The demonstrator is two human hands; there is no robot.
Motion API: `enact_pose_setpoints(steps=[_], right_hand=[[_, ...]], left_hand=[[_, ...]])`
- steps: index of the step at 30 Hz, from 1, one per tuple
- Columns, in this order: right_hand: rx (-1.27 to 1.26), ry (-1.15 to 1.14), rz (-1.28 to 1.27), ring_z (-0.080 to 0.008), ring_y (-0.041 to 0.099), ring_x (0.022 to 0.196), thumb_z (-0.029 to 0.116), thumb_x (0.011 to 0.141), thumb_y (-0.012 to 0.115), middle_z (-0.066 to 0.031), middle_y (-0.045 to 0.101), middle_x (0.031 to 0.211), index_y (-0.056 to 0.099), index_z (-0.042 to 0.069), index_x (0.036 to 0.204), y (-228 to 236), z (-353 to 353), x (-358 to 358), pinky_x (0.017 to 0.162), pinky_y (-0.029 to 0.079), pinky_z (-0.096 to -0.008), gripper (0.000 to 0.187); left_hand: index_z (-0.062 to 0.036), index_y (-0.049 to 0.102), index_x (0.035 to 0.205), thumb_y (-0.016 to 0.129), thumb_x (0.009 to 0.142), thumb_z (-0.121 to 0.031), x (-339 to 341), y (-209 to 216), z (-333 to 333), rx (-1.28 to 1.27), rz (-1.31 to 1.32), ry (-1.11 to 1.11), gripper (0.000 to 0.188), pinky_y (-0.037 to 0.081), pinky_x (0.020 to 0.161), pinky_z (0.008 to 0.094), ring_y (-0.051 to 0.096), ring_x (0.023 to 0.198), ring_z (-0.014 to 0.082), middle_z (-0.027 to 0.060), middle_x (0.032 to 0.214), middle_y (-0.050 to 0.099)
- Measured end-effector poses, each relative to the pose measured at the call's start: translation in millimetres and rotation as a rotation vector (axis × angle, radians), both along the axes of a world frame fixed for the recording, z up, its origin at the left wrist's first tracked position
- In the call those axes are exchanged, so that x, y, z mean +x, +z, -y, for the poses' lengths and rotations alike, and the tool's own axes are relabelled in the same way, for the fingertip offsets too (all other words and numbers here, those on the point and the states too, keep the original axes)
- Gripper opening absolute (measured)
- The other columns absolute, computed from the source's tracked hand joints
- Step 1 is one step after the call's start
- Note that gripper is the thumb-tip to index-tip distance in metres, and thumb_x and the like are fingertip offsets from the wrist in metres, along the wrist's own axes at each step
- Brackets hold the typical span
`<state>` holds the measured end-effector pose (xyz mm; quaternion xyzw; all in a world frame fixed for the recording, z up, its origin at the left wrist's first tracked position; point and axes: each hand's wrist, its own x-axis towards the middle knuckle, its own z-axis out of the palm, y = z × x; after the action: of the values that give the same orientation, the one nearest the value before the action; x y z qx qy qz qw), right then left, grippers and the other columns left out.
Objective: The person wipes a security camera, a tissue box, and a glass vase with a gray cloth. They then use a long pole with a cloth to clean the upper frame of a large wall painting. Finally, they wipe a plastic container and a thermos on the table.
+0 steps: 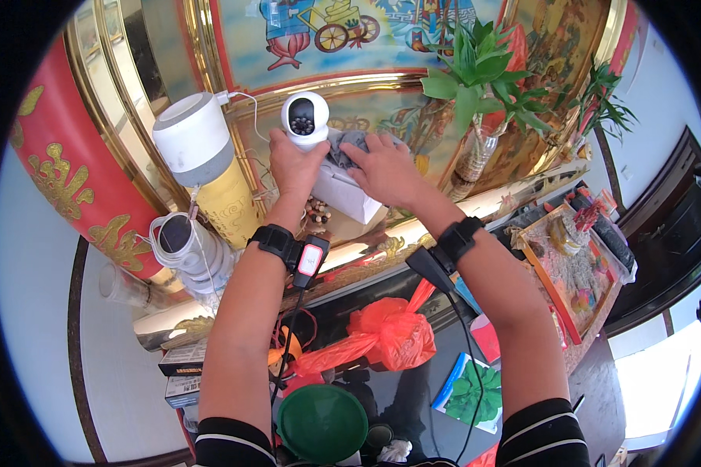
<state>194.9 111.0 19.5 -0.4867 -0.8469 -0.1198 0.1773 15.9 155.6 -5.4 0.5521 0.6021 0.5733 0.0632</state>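
A white, round-headed security camera [313,103] with a black front sits upright on a shelf. My left hand [294,167] is closed around its base, thumb on one side and fingers on the other. Directly right of it, a crumpled grey cloth [339,148] lies on top of a white box [352,199]. My right hand [389,170] grips the cloth and presses it down there; some of its fingers are hidden in the folds. Wooden-looking beads [317,210] lie below my left hand. Both wrists wear black straps with cables.
Left stand a white-and-grey cylinder [192,140] on a yellow one and a coiled white cable [181,241]. A plant in a glass vase [473,156] stands right. Below are a red plastic bag [397,335], a green bowl [322,424], a seed-style packet [471,393] and an ash-filled tray [572,331].
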Motion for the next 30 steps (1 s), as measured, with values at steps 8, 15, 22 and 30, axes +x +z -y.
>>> enact_pose_setpoints(steps=[8,15,22,30], right_hand=[[0.105,0.218,-0.119,-0.0353,0.052,0.106,0.014,0.083,0.062,-0.0161,0.055,0.111,0.062,0.015,0.122,-4,19,22,0.086,0.042,-0.0473,0.039],[0.049,0.555,-0.332,-0.0352,0.052,0.102,0.003,0.08,0.062,-0.0134,0.057,0.108,0.068,0.011,0.106,0,15,42,0.091,0.042,-0.0437,0.028],[-0.347,0.534,-0.446,-0.0227,0.053,0.086,-0.003,0.079,0.054,-0.01,0.058,0.092,0.069,0.003,0.1,38,24,72,0.081,0.043,-0.0306,0.026],[0.036,-0.033,-0.48,-0.0332,0.061,0.104,0.028,0.086,0.057,-0.0183,0.063,0.104,0.068,0.01,0.108,33,-26,18,0.088,0.048,-0.0425,0.031]], left_hand=[[0.0013,0.039,0.104,0.081,0.063,-0.032,13,-7,2,0.065,0.013,0.022,0.067,0.048,0.085,0.0474,0.058,0.097,0.0426,0.0239,0.111,0.051],[0.001,0.038,0.105,0.079,0.067,-0.034,20,-8,2,0.054,0.051,0.061,0.066,0.05,0.082,0.0473,0.06,0.094,0.0421,0.0216,0.113,0.047],[-0.0005,0.037,0.105,0.079,0.067,-0.034,22,-8,5,0.053,0.062,0.07,0.066,0.051,0.081,0.0481,0.061,0.092,0.0429,0.0209,0.113,0.047],[0.0035,0.038,0.108,0.081,0.066,-0.037,10,-10,-6,0.129,0.229,0.012,0.072,0.047,0.087,0.0456,0.057,0.102,0.0403,0.0244,0.111,0.05]])
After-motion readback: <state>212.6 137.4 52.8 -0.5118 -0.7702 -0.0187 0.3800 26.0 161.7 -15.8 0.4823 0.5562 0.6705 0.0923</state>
